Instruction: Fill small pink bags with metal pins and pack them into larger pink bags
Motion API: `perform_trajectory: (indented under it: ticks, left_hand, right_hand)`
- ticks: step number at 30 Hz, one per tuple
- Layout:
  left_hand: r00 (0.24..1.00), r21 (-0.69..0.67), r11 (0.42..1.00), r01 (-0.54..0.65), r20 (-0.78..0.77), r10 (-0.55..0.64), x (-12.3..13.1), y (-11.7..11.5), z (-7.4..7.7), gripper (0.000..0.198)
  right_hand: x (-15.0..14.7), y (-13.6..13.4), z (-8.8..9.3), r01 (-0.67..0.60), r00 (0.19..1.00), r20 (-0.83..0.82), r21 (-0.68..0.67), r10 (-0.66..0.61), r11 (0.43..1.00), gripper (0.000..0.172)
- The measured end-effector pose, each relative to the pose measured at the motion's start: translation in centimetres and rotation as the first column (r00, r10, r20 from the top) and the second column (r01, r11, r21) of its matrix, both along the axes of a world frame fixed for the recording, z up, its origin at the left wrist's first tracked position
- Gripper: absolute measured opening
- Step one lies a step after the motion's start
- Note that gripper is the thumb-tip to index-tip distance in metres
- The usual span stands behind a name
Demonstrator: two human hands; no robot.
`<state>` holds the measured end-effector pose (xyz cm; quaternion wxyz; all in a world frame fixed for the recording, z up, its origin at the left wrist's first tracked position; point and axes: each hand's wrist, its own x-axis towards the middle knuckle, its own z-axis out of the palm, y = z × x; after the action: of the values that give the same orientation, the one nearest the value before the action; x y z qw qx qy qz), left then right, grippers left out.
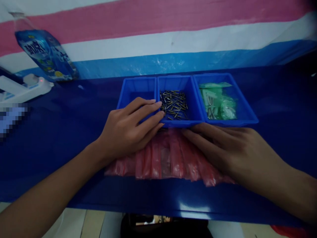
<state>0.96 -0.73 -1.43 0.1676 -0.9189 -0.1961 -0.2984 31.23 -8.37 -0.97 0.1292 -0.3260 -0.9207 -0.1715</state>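
Observation:
My left hand (133,125) reaches in from the left with its fingers stretched out. Its fingertips lie at the near left corner of the middle blue bin (183,124), which holds a heap of small, slim metal pieces (174,104) with dark shanks. Several pinkish-red plastic bags (177,162) lie fanned side by side in front of the bins, partly under both hands. From the right, my right hand (223,142) rests over the bags, fingers extended to the bin's front rim. Its thumb is hidden, and I see nothing held in either hand.
Left of the middle bin stands another blue bin (138,81), partly covered by my hand. The right bin (244,105) holds a green plastic bag (215,96) with long metal pieces. A blue pouch (47,54) and a white power strip (29,87) sit at the left.

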Motion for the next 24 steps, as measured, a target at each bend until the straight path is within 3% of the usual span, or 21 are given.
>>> perform_trajectory:
  ticks: [6,13,18,21,24]
  left_hand:
    - [1.000,-0.013,1.000,0.005,0.004,-0.005,-0.2,0.1,-0.1,0.029]
    - [1.000,-0.012,1.000,-0.006,-0.012,0.006,-0.3,0.4,-0.3,0.026]
    - [1.000,-0.028,0.999,-0.015,-0.011,0.015,-0.3,0.4,-0.3,0.026]
    - [1.000,-0.049,0.999,-0.015,-0.002,0.015,-0.4,0.4,-0.3,0.028]
    - [1.000,-0.017,1.000,0.008,0.002,-0.008,-0.6,0.6,-0.4,0.030]
  right_hand:
    - [-0.4,-0.9,0.5,0.004,0.993,-0.115,0.074,0.005,0.997,0.025]
    - [0.1,-0.9,0.9,0.129,0.988,0.076,0.033,-0.132,0.991,0.035]
    - [0.1,-0.7,0.4,0.142,0.988,0.048,0.040,-0.144,0.989,0.033]
    - [0.0,-1.1,0.6,0.090,0.996,-0.027,0.060,-0.088,0.994,0.026]
    - [-0.5,-1.8,1.7,0.057,0.954,-0.290,-0.073,-0.076,0.996,0.019]
